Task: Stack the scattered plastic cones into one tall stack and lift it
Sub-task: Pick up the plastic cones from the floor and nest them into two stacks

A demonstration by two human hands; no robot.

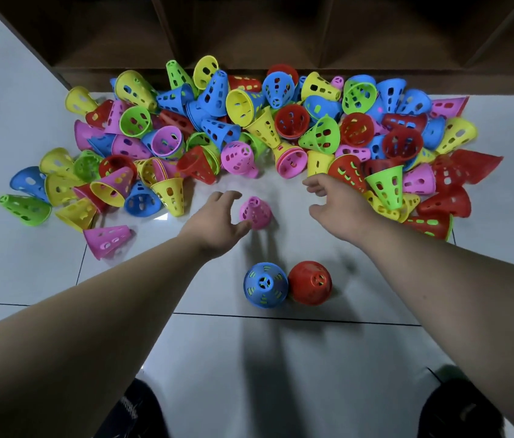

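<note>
The left hand [217, 221] curves wide fingers beside an upright pink perforated plastic cone [255, 212], thumb touching its rim; the right hand [339, 207] is relaxed, holding nothing.

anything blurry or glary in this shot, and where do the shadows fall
Head view: left hand and right hand are slightly motion-blurred, the cone pile fairly sharp; a small glare patch on the glossy floor; arm shadows fall towards the camera; wide-angle distortion bows the tile seams.
</note>
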